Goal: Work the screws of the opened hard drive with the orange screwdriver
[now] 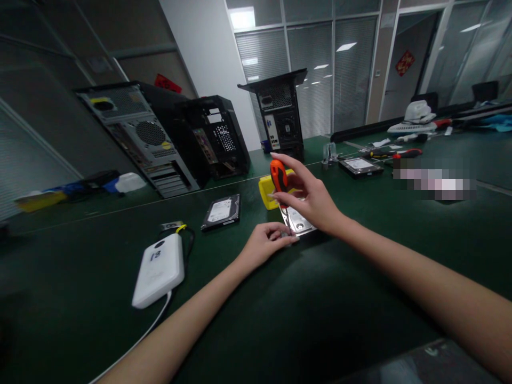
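Observation:
My right hand (310,194) grips an orange and black screwdriver (279,175) by its handle. The screwdriver stands nearly upright, its thin shaft pointing down at the near left corner of a silver hard drive (300,224). At that corner my left hand (270,240) is closed, with the fingers curled and the thumb along the drive's near edge; its fingertips are close to the shaft's tip. Whatever sits right under the tip is hidden by the fingers. Just behind the drive lies a yellow plastic box (267,193), partly covered by my right hand.
A second hard drive (221,211) lies to the left, beside a white power bank (160,269) with a cable. Computer cases (148,133) stand at the back. Another hard drive (360,166), a clear container (330,153) and red-black pliers (408,153) lie on the right.

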`<state>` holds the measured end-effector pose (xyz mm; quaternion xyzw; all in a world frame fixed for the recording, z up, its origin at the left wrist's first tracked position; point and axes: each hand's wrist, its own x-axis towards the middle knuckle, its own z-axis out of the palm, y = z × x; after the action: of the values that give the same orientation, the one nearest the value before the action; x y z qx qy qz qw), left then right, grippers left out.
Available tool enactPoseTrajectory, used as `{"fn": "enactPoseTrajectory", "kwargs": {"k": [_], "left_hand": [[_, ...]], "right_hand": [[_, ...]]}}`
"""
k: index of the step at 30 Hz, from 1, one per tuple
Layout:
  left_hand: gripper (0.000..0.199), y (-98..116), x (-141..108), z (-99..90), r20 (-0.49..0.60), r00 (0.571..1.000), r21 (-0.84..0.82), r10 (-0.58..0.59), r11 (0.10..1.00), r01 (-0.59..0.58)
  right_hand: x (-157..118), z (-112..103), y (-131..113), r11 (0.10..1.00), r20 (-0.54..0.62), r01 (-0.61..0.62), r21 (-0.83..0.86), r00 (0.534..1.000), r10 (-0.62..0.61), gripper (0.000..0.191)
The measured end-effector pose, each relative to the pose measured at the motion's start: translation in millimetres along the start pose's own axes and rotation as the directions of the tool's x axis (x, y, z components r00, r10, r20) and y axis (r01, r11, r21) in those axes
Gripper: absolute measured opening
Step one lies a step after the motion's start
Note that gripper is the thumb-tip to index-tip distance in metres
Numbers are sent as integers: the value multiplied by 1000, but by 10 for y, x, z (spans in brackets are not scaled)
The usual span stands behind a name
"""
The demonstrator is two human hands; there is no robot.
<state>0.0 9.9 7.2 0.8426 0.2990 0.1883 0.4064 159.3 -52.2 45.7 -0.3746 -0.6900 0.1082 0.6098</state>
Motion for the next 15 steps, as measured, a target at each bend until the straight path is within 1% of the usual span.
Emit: {"fn": "enactPoseTrajectory", "kwargs": {"k": [6, 15], "left_hand": [[36, -14, -4, 0, -3, 1000, -16, 10, 1000, -10], [35, -19, -3, 3, -1, 1000, -19, 12, 1000, -12]], "right_hand": [[3, 3, 6, 999, -15, 2, 34, 1000, -1, 63], [2, 6, 0, 999, -6, -12, 42, 1000, 12, 62]]}}
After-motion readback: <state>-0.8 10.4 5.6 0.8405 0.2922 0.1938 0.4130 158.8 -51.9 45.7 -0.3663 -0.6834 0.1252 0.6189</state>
